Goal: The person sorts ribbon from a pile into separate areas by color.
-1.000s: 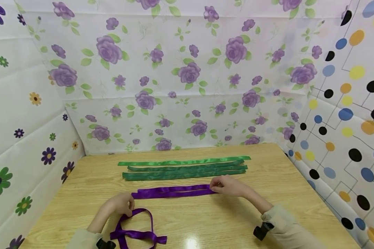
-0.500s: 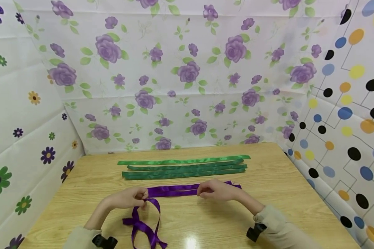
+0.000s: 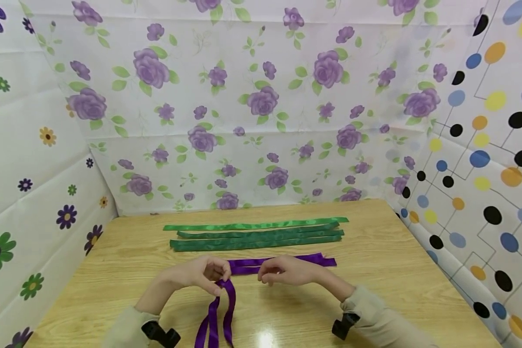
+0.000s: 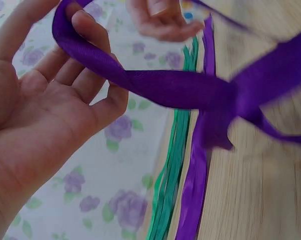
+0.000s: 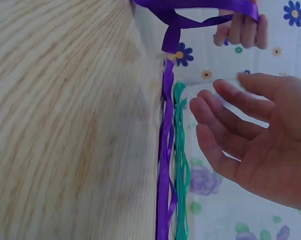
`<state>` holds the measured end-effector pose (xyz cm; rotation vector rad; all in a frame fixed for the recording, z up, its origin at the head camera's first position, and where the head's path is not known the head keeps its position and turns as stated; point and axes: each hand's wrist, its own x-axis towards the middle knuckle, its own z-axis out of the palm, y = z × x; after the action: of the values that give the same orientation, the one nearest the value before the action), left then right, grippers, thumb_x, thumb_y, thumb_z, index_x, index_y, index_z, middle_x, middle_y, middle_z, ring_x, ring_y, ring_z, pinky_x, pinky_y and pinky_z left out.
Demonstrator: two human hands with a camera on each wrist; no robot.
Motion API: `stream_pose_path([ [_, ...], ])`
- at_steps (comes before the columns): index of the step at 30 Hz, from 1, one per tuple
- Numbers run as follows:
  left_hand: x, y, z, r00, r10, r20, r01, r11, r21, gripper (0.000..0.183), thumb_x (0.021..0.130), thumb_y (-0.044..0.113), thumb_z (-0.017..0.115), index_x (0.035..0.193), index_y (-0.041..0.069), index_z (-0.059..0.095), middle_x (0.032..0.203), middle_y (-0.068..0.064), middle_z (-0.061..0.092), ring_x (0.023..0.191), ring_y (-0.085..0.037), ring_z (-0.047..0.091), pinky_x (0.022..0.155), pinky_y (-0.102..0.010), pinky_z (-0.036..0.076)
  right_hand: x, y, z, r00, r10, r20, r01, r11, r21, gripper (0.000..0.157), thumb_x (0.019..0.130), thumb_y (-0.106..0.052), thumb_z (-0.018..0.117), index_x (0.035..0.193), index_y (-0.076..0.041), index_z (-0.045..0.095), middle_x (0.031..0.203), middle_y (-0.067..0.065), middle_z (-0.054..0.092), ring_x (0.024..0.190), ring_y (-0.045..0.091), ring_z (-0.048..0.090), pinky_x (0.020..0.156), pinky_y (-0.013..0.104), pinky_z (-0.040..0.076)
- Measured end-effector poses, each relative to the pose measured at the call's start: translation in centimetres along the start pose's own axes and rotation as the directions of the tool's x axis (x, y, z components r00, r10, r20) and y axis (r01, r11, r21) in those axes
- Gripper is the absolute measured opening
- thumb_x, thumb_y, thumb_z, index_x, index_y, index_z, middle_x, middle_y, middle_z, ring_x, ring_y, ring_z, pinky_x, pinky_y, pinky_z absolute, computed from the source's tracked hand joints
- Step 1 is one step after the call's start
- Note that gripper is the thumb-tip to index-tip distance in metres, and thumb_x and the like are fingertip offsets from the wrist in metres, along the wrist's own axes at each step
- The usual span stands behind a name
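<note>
My left hand (image 3: pixel 200 273) holds a knotted purple ribbon (image 3: pixel 229 297) up above the wooden table. In the left wrist view the looped purple ribbon (image 4: pixel 165 87) runs round the curled fingertips, and its knot and loose ends hang away from the palm. My right hand (image 3: pixel 287 270), fingers loosely bent, holds nothing; the right wrist view shows the same right hand (image 5: pixel 255 125) apart from the ribbon. Beneath and behind both hands lie flat purple ribbons (image 3: pixel 319 259), their left part hidden by the left hand.
Beyond the purple strips, several green ribbons (image 3: pixel 261 236) lie side by side across the wooden table (image 3: pixel 374 232). A flowered cloth (image 3: pixel 261 121) hangs at the back, with patterned cloths on both sides. Each wrist wears a small black camera (image 3: pixel 345 325).
My left hand has moved right and up, lifting the knotted purple ribbon off the tabletop. My right hand has slid left from the right end of the flat purple ribbons.
</note>
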<state>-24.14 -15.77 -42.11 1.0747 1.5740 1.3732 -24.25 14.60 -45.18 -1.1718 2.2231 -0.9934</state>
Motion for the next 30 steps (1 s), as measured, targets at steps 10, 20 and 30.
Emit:
stream_pose_path([
  [10, 2.4, 0.8, 0.9, 0.995, -0.012, -0.101, 0.015, 1.0, 0.025, 0.012, 0.098, 0.01, 0.055, 0.106, 0.002, 0.055, 0.089, 0.003, 0.065, 0.078, -0.009, 0.058, 0.069, -0.026, 0.047, 0.6, -1.4, 0.5, 0.997, 0.056, -0.06, -0.041, 0.975, 0.218, 0.049, 0.106, -0.045, 0.022, 0.123, -0.02, 0.06, 0.114, 0.0, 0.066, 0.101, 0.011, 0.064, 0.09, 0.037, 0.051],
  [20, 3.7, 0.9, 1.8, 0.981, -0.004, -0.196, 0.014, 0.999, 0.05, 0.026, 0.091, 0.009, 0.066, 0.109, -0.007, 0.055, 0.096, 0.004, 0.071, 0.085, -0.011, 0.066, 0.071, -0.027, 0.048, 0.4, -2.4, -0.1, 0.997, -0.023, -0.074, 0.047, 0.941, 0.335, 0.032, 0.104, -0.037, 0.042, 0.113, -0.011, 0.059, 0.112, 0.0, 0.059, 0.107, 0.013, 0.056, 0.097, 0.043, 0.045],
  [30, 3.7, 0.6, 1.8, 0.976, -0.041, -0.212, 0.063, 0.993, 0.095, 0.032, 0.09, 0.01, 0.067, 0.111, -0.011, 0.054, 0.09, 0.004, 0.069, 0.077, -0.006, 0.063, 0.069, -0.021, 0.049, -0.2, -2.1, -0.5, 1.0, -0.018, 0.004, 0.015, 0.911, 0.412, 0.026, 0.099, -0.023, 0.055, 0.116, -0.004, 0.059, 0.085, 0.009, 0.064, 0.073, 0.011, 0.061, 0.074, 0.041, 0.052],
])
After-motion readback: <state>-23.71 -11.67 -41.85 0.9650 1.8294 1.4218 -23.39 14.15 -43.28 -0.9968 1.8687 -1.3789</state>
